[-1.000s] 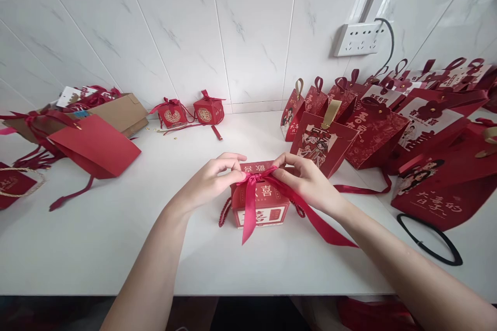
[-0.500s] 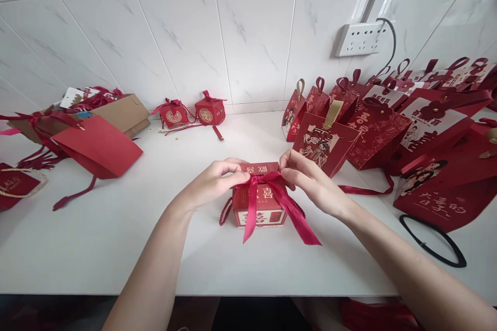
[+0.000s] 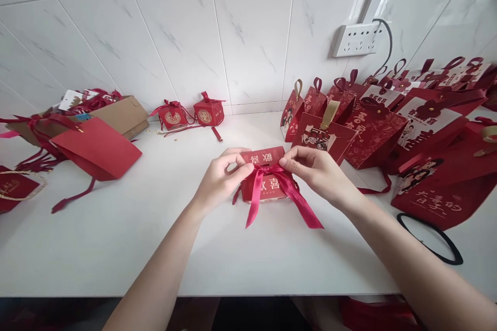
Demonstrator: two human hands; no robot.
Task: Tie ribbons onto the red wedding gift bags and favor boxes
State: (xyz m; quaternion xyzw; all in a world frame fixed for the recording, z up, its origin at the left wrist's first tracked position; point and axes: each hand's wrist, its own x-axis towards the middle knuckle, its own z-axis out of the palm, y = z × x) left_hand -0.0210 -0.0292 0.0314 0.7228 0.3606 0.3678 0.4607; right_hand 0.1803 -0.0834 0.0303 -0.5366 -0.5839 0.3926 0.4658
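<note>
A small red box (image 3: 267, 194) with white and gold characters stands in the middle of the white table, its top facing me. Across its top lies a crimson ribbon (image 3: 254, 199) tied in a bow, two tails hanging down the near side. On the left, my left hand (image 3: 227, 173) pinches the ribbon beside the knot between thumb and index finger. My right hand (image 3: 306, 168) pinches the ribbon on the other side of the knot. A twisted red cord shows at the box's left side.
Many red gift bags (image 3: 375, 134) crowd the right side, near a black loop (image 3: 430, 240). Two small red boxes (image 3: 208, 113) stand by the wall. At left are an open cardboard box (image 3: 120, 116) and a red bag (image 3: 97, 150). A power strip (image 3: 357, 40) hangs on the wall.
The box has tipped away from me, so its front panel no longer shows and its top shows more. Both hands have shifted slightly with the ribbon.
</note>
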